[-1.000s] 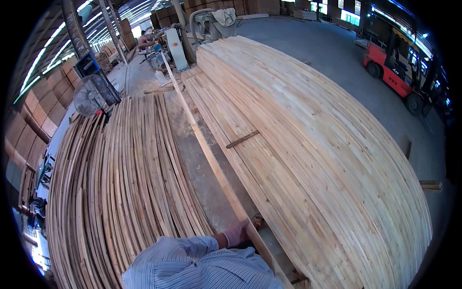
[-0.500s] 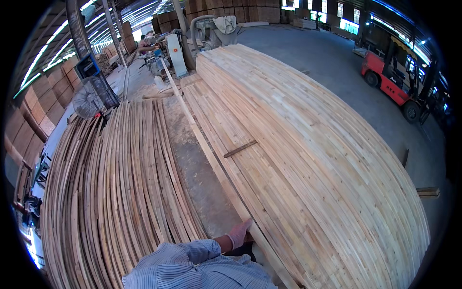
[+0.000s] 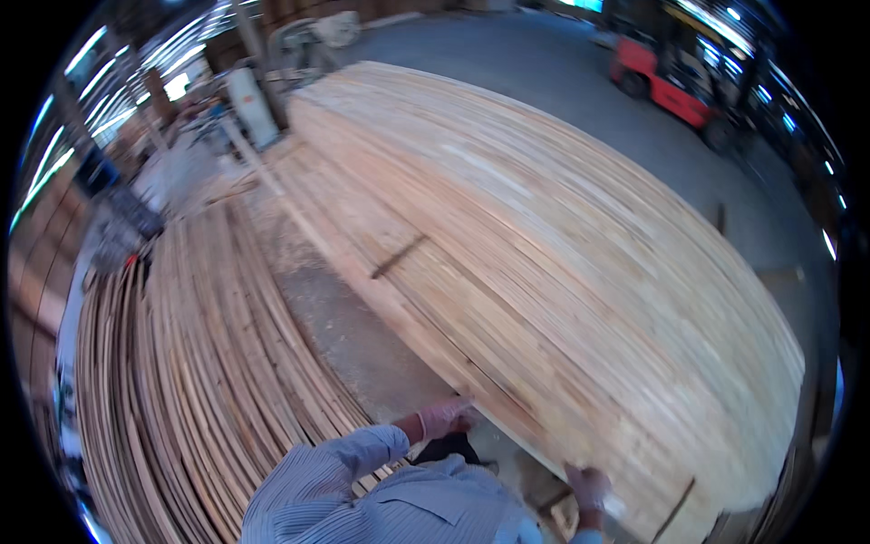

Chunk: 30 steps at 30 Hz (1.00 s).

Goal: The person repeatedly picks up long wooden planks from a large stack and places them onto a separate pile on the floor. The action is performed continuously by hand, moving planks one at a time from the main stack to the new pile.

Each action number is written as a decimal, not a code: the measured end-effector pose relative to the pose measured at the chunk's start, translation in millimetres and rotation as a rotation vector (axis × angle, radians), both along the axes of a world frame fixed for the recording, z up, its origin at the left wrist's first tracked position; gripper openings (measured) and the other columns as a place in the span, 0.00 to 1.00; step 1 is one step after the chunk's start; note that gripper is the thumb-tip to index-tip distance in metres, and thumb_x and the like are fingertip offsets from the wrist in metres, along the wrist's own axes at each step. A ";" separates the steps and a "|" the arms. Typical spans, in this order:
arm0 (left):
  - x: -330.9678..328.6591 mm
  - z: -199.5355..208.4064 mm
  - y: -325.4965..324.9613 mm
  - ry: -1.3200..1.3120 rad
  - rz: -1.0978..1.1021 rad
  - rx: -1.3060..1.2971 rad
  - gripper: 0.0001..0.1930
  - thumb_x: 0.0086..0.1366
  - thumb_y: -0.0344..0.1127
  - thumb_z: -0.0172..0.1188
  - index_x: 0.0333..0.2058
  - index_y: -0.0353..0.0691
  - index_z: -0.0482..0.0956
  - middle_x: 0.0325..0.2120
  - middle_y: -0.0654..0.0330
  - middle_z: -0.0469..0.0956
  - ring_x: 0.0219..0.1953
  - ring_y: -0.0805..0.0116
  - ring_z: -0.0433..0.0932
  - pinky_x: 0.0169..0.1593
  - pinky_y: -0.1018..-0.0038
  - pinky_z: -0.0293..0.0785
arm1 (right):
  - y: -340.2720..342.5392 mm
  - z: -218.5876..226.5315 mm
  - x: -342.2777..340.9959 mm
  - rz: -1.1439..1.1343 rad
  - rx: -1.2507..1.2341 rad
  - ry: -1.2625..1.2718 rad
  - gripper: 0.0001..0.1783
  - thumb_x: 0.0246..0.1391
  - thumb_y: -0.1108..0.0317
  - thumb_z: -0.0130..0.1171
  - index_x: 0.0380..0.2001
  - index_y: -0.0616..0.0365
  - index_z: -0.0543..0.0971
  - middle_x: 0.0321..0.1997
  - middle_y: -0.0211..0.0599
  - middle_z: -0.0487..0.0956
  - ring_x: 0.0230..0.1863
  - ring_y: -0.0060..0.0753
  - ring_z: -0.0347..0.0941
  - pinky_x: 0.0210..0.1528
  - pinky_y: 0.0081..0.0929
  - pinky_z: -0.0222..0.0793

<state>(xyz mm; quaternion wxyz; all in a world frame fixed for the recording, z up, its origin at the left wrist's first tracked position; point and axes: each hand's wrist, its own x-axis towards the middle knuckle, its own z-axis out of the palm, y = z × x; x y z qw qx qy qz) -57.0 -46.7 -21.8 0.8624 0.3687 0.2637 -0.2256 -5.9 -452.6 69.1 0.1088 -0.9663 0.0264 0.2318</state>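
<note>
A long pale wooden strip (image 3: 313, 234) runs along the near left side of a broad stack of planks (image 3: 544, 263), its far end at a machine. My left hand (image 3: 442, 420), in a thin pinkish glove, is closed at the strip's outer edge, fingertips against the wood. Farther right, near the close end of the stack, my right hand (image 3: 591, 490) bends over the same edge with its fingers curled on it. Motion blur softens both hands, and the undersides of the grips are hidden.
Rough narrow strips (image 3: 227, 344) lie side by side on my left. A sawdust-strewn floor gap (image 3: 335, 313) separates them from the stack. A short dark stick (image 3: 399, 257) rests across the planks. Beyond are a pale machine (image 3: 252, 107) and a red forklift (image 3: 662, 86).
My view has turned right, and the scene has slid left. The strip now lies closer against the stack. My right hand has come into view at its edge; my left stays beside the strip.
</note>
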 end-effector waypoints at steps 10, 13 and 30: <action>3.1 -53.8 -47.1 0.204 0.192 -0.085 0.21 0.72 0.57 0.53 0.42 0.45 0.77 0.35 0.61 0.81 0.39 0.67 0.80 0.45 0.63 0.79 | 129.4 -17.3 6.0 0.262 0.447 -0.362 0.31 0.52 0.40 0.62 0.45 0.58 0.81 0.41 0.49 0.82 0.47 0.54 0.77 0.50 0.45 0.71; 20.7 -64.8 2.8 0.174 0.321 0.059 0.20 0.68 0.59 0.57 0.39 0.47 0.78 0.30 0.63 0.79 0.34 0.67 0.80 0.39 0.66 0.80 | 103.9 -40.5 10.4 0.217 0.403 -0.396 0.29 0.50 0.48 0.66 0.50 0.56 0.79 0.49 0.48 0.80 0.52 0.54 0.75 0.55 0.44 0.68; 44.7 -44.9 215.3 0.333 0.668 0.213 0.20 0.69 0.56 0.51 0.21 0.54 0.63 0.15 0.69 0.60 0.15 0.71 0.59 0.18 0.74 0.55 | 59.8 -69.1 294.9 0.108 -0.107 -0.621 0.40 0.50 0.50 0.66 0.62 0.59 0.66 0.63 0.45 0.69 0.65 0.48 0.63 0.66 0.46 0.58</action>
